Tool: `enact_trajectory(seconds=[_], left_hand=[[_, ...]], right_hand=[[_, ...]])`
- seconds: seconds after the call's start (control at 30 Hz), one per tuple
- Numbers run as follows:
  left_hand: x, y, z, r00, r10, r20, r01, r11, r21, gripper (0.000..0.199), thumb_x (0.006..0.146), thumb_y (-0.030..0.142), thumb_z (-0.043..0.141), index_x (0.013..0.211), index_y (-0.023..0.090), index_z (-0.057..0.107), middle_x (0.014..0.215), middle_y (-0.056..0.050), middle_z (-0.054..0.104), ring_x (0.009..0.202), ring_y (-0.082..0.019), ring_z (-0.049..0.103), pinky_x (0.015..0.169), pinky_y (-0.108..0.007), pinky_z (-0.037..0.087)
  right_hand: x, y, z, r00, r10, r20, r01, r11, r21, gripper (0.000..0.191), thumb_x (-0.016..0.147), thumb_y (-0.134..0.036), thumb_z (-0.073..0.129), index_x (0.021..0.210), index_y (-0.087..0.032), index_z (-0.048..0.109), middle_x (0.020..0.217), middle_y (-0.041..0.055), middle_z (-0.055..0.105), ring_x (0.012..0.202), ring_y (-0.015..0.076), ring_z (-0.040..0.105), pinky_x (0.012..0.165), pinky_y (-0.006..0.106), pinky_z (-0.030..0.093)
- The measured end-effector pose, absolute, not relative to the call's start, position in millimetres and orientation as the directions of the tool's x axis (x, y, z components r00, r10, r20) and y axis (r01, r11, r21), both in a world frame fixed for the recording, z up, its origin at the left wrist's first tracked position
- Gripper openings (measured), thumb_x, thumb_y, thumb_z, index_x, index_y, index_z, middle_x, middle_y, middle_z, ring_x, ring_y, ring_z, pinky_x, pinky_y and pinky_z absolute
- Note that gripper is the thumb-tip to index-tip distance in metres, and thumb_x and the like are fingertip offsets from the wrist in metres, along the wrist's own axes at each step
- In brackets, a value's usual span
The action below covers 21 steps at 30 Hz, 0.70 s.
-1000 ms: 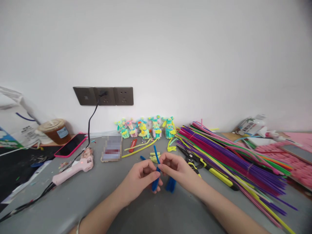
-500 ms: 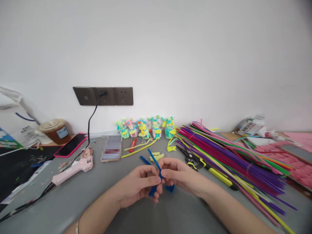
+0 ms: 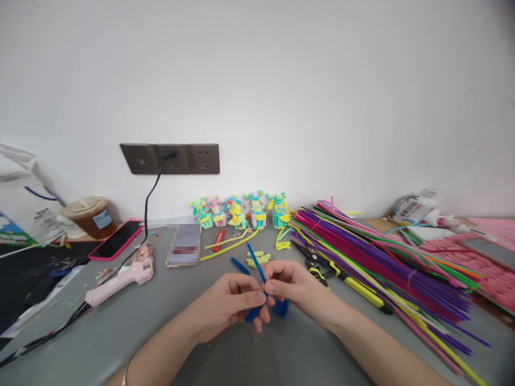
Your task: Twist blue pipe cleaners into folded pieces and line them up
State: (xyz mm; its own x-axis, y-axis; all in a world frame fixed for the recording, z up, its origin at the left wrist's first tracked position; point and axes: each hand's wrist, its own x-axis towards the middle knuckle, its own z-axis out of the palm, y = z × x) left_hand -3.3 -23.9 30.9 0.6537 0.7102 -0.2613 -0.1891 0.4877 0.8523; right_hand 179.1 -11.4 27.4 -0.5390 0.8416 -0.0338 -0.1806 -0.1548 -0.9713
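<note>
A blue pipe cleaner (image 3: 256, 261) rises out from between my two hands, its free end pointing up and left. My left hand (image 3: 233, 303) pinches its lower, bent part between thumb and fingers. The fingertips of my right hand (image 3: 287, 281) are closed on the same pipe cleaner just above. Another blue length (image 3: 240, 265) shows behind my left fingers; whether it joins the held piece I cannot tell. Under my right hand lies a blue folded piece (image 3: 281, 308) on the grey table. Short pale-yellow pieces (image 3: 258, 259) lie just beyond my hands.
Wire cutters (image 3: 317, 262) and a bundle of coloured pipe cleaners (image 3: 374, 262) lie to the right. Several small colourful figures (image 3: 257, 210) stand by the wall. A pink glue gun (image 3: 120, 281), two phones (image 3: 184, 244) and a drink cup (image 3: 90, 217) are on the left.
Both hands keep their hold in nearly the same place. The upright blue end has shifted slightly to the right, with small finger movements.
</note>
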Motion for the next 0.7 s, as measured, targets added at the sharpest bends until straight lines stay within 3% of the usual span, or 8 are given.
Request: enact_trajectory(seconds=[0.27,0.33,0.43,0.5,0.57,0.63,0.7], left_hand=[[-1,-19,26,0.515,0.838,-0.179,-0.133,0.284,0.949,0.027,0.075,0.038,0.075,0.078,0.012,0.068,0.072,-0.007,0.073,0.064,-0.013,0.064,0.060,-0.022,0.044],[-1,-20,26,0.513,0.841,-0.171,-0.120,0.268,0.956,0.028,0.076,0.038,0.073,0.076,0.012,0.067,0.071,-0.007,0.073,0.064,-0.013,0.063,0.060,-0.022,0.043],[-1,-21,28,0.501,0.850,-0.164,-0.100,0.246,0.964,0.028,0.077,0.040,0.072,0.074,0.013,0.062,0.072,-0.007,0.073,0.064,-0.013,0.062,0.061,-0.023,0.042],[-2,-21,29,0.496,0.850,-0.179,-0.081,0.250,0.965,0.029,0.077,0.041,0.071,0.073,0.015,0.060,0.074,-0.007,0.073,0.064,-0.013,0.059,0.060,-0.023,0.041],[-2,-21,30,0.498,0.847,-0.184,-0.079,0.255,0.964,0.029,0.078,0.042,0.070,0.075,0.016,0.058,0.076,-0.006,0.071,0.065,-0.013,0.056,0.061,-0.023,0.040],[-3,-19,30,0.488,0.859,-0.153,-0.083,0.220,0.972,0.029,0.077,0.043,0.070,0.075,0.016,0.059,0.075,-0.003,0.067,0.066,-0.013,0.053,0.063,-0.024,0.039],[-3,-18,30,0.463,0.880,-0.104,-0.072,0.154,0.986,0.029,0.076,0.042,0.072,0.072,0.016,0.061,0.071,0.000,0.060,0.069,-0.012,0.051,0.065,-0.023,0.037]], right_hand=[[171,-10,24,-0.503,0.863,-0.057,-0.159,-0.157,-0.975,0.041,0.073,-0.051,0.073,0.071,-0.017,0.051,0.056,-0.0025,0.059,0.051,0.0123,0.058,0.053,0.024,0.043],[171,-11,24,-0.475,0.880,-0.012,-0.109,-0.072,-0.992,0.040,0.078,-0.052,0.068,0.071,-0.018,0.049,0.056,-0.0041,0.055,0.049,0.0108,0.055,0.051,0.022,0.041],[175,-12,26,-0.311,0.932,0.186,0.073,0.219,-0.973,0.028,0.089,-0.043,0.058,0.078,-0.018,0.053,0.065,-0.0024,0.052,0.057,0.0112,0.052,0.053,0.022,0.041],[180,-12,29,-0.238,0.879,0.413,0.234,0.464,-0.854,0.014,0.093,-0.031,0.052,0.091,-0.019,0.058,0.082,0.0031,0.058,0.074,0.0149,0.057,0.065,0.026,0.046],[184,-11,33,-0.314,0.747,0.586,0.366,0.664,-0.652,0.014,0.093,-0.020,0.050,0.102,-0.022,0.061,0.109,0.0092,0.059,0.100,0.0199,0.057,0.084,0.033,0.045],[187,-11,35,-0.441,0.639,0.631,0.441,0.766,-0.468,0.023,0.092,-0.012,0.050,0.105,-0.025,0.062,0.127,0.0091,0.055,0.118,0.0231,0.050,0.096,0.039,0.039],[188,-10,35,-0.520,0.591,0.617,0.460,0.802,-0.380,0.024,0.092,-0.009,0.051,0.104,-0.026,0.062,0.123,0.0064,0.060,0.125,0.0238,0.046,0.103,0.044,0.032]])
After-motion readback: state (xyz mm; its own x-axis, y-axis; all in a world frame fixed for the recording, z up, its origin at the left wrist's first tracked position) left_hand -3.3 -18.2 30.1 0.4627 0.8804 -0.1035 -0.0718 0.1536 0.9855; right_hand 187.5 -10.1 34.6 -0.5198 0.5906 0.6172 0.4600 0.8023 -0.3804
